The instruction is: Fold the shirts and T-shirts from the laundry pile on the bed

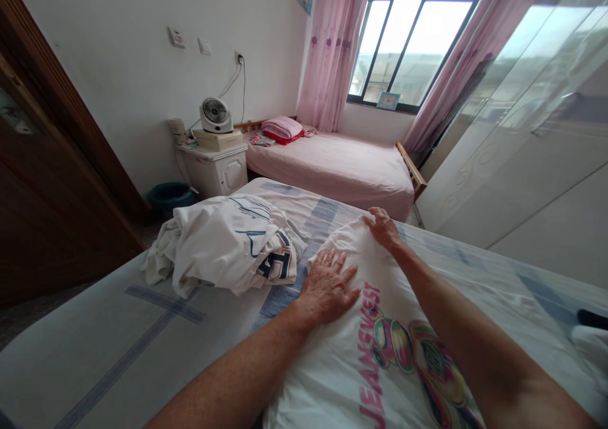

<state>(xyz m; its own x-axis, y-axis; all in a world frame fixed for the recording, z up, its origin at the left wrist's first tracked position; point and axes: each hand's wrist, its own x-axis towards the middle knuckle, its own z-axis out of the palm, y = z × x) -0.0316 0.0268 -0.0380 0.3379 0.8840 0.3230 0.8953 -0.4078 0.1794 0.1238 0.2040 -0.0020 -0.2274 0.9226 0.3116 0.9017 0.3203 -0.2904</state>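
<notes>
A white T-shirt (339, 346) with pink "JEANSWEST" lettering and a colourful cartoon print lies spread on the bed in front of me. My left hand (330, 288) rests flat on it with the fingers spread, near its left edge. At the far end of the shirt, my right hand (382, 229) has its fingers closed at the fabric's edge. Left of the shirt sits a loose heap of white clothes (223, 242) with dark blue print. The lower part of the T-shirt runs out of view.
Under everything is a bed with a blue-and-white sheet (142, 353). Beyond stand a pink-covered bed (327, 163), a white bedside cabinet (232, 172) with a small fan (216, 113), and a teal bucket (171, 194). A glossy white wardrobe (536, 182) lines the right, a wooden door (52, 182) the left.
</notes>
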